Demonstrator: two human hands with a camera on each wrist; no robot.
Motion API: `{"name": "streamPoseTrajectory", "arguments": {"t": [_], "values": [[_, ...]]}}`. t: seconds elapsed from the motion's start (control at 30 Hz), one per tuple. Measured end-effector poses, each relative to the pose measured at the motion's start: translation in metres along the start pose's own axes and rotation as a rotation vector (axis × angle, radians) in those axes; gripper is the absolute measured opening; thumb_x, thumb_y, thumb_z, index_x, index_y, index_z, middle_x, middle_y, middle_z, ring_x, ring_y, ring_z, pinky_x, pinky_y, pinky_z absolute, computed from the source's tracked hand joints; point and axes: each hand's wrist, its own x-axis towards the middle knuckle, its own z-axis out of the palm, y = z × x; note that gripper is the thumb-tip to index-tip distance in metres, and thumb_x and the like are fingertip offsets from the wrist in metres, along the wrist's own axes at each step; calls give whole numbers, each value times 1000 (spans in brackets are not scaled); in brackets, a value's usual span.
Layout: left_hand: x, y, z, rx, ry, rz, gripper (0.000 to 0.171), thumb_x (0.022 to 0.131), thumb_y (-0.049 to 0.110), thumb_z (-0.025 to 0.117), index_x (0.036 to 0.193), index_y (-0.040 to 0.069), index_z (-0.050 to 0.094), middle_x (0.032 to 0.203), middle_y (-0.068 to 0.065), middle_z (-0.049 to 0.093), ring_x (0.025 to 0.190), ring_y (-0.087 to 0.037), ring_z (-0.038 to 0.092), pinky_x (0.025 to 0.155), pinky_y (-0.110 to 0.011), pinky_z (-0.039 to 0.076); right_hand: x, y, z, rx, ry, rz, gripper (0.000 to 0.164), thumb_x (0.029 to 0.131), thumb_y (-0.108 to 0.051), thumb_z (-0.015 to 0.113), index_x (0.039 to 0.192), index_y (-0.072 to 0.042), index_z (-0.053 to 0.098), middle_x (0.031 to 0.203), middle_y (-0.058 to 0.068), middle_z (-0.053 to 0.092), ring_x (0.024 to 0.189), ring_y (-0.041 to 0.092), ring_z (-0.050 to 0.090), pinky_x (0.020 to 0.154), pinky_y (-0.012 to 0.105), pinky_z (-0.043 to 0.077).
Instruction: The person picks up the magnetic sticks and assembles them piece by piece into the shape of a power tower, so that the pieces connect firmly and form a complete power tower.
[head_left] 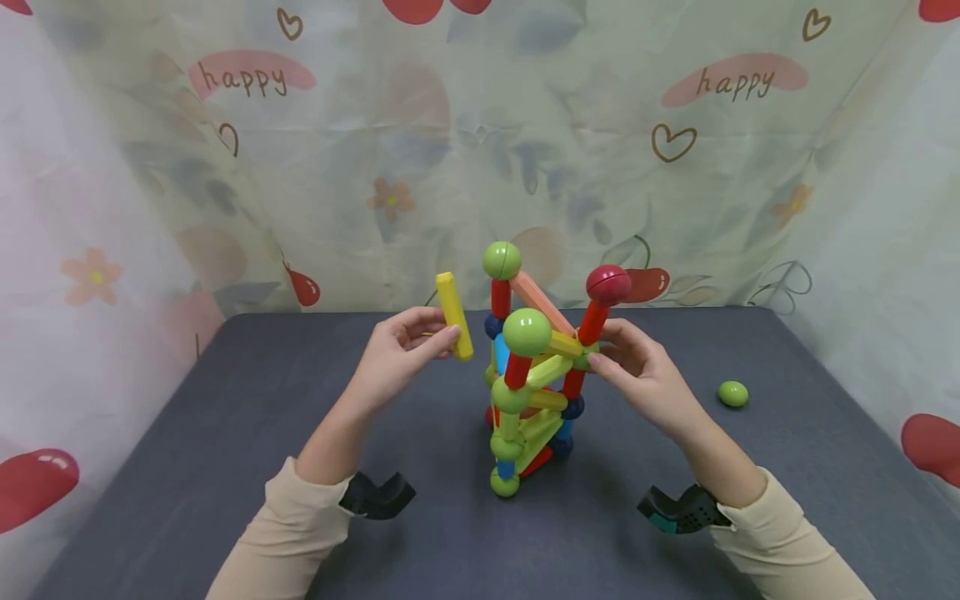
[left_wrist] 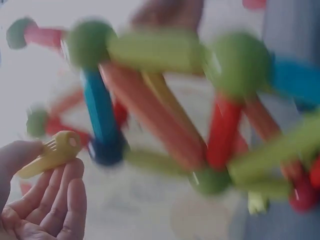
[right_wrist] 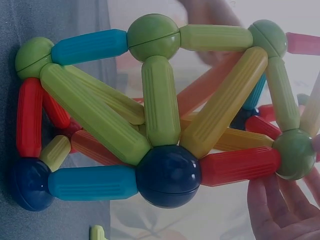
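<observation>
A tall tower (head_left: 510, 394) of balls and ribbed rods in green, blue, red, yellow and orange stands upright on the dark table. Left of its upper part, my left hand (head_left: 408, 342) pinches a loose yellow rod (head_left: 454, 317) between thumb and fingers, held nearly vertical and apart from the tower. On the tower's right side, my right hand (head_left: 637, 371) grips a green ball (right_wrist: 295, 155) from which a red rod runs down to a dark blue ball (right_wrist: 168, 176). A red ball (head_left: 608, 285) tops the rod above that hand; two green balls (head_left: 502, 260) cap the other uprights.
A loose green ball (head_left: 732, 393) lies on the dark tabletop (head_left: 262, 433), to the right of my right hand. Behind the table's far edge hangs a patterned curtain (head_left: 465, 125), with more fabric at both sides. Each wrist wears a black camera band (head_left: 377, 496).
</observation>
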Motion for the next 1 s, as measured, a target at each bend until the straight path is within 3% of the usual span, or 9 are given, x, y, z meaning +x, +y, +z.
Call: {"name": "streamPoseTrajectory", "arguments": {"t": [0.17,0.33,0.6,0.83,1.0], "values": [[-10,18,18,-98,-77,51,35,93,6,63,125,-7,55,106,-11,67,86,-8,69,83,-31,57,0,0,0,5,0,-4,35,97,2,50,121,-23,55,115,-13,59,107,3,60,87,19,52],[-12,21,29,-142,-130,47,40,93,5,62,131,-6,51,112,-16,65,88,-7,69,84,-31,56,0,0,1,8,0,-9,36,97,2,50,121,-24,55,115,-13,59,107,3,60,87,19,52],[-11,18,35,-142,-134,45,41,94,9,61,133,-2,53,115,-17,65,92,-9,67,85,-34,56,-1,-1,1,-4,4,-1,34,97,1,51,122,-22,55,115,-13,58,106,3,60,87,19,52],[-10,20,39,-121,-135,54,40,96,9,60,134,0,54,112,-10,66,87,-9,63,81,-26,54,-1,-1,1,-17,5,2,33,97,1,51,123,-20,55,116,-13,58,106,3,60,87,19,52],[-9,19,39,-118,-153,47,42,97,15,60,136,1,53,119,-14,64,90,-10,61,82,-26,53,0,-1,1,-27,8,5,33,97,0,51,123,-19,55,116,-13,58,106,3,60,87,19,52]]}}
